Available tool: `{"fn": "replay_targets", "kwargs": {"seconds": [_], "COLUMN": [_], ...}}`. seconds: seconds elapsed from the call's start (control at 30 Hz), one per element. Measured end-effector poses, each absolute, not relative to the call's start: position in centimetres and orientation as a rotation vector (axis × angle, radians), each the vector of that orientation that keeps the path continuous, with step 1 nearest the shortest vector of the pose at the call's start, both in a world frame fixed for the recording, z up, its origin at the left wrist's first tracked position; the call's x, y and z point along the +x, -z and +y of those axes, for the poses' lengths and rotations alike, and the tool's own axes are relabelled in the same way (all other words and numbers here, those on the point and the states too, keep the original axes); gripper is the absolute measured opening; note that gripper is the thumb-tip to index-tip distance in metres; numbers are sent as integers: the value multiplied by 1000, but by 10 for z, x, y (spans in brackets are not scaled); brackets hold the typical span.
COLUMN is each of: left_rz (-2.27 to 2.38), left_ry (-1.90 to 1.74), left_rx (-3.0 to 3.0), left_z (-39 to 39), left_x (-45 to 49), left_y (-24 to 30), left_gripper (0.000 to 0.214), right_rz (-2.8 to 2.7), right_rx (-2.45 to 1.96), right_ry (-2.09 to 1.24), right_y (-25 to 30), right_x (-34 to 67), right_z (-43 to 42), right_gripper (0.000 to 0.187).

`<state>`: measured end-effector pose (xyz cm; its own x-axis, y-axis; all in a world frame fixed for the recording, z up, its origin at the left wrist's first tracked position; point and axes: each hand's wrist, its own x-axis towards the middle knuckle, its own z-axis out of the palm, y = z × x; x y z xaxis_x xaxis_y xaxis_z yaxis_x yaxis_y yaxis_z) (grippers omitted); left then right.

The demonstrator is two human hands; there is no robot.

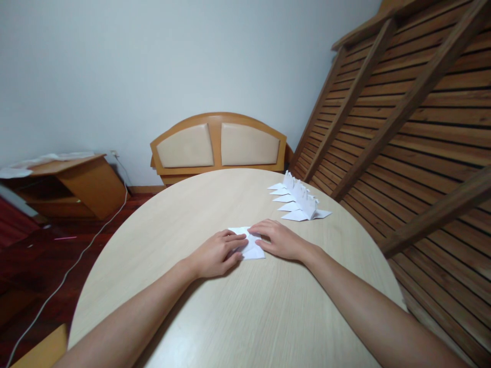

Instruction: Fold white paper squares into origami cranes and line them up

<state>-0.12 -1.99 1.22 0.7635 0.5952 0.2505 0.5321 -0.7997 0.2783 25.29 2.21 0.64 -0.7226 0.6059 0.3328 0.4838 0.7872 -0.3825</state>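
Note:
A small folded sheet of white paper lies flat on the round table in front of me. My left hand rests on the paper's left side, its fingers stretched over it and its thumb near the lower edge. From the other side, my right hand touches the paper's upper right part with its fingertips, the fingers and thumb apart. Both hands cover part of the paper, so its folds show only in part. Beyond my right hand stands a row of folded white paper pieces with pointed ends, set close together.
A wooden headboard with cream panels stands behind the table against the wall. Slatted wooden boards lean along the right side. On the left are a low wooden cabinet and a white cable running across the dark floor.

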Motion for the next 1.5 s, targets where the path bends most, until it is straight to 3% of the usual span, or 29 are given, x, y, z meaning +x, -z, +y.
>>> {"fn": "replay_targets", "kwargs": {"seconds": [0.33,0.83,1.0,1.13,1.5], "left_rz": [1015,1032,1032,1049,1220], "left_ry": [-680,-658,-677,-710,-758], "left_rx": [2597,2527,2514,2480,2257], "left_z": [-18,-17,-16,-16,-15], "left_x": [-2,-2,-3,-3,-7], "left_y": [0,1,2,0,-2], "left_gripper": [60,62,63,60,53], "right_rz": [-2429,-2478,-2541,-2603,-2437], "right_rx": [-923,-923,-821,-759,-977], "right_ry": [-540,-477,-427,-383,-594], "right_y": [-19,-20,-22,-22,-22], "right_x": [249,252,253,248,258], "right_z": [13,12,11,9,15], "right_gripper": [24,16,22,11,10]}}
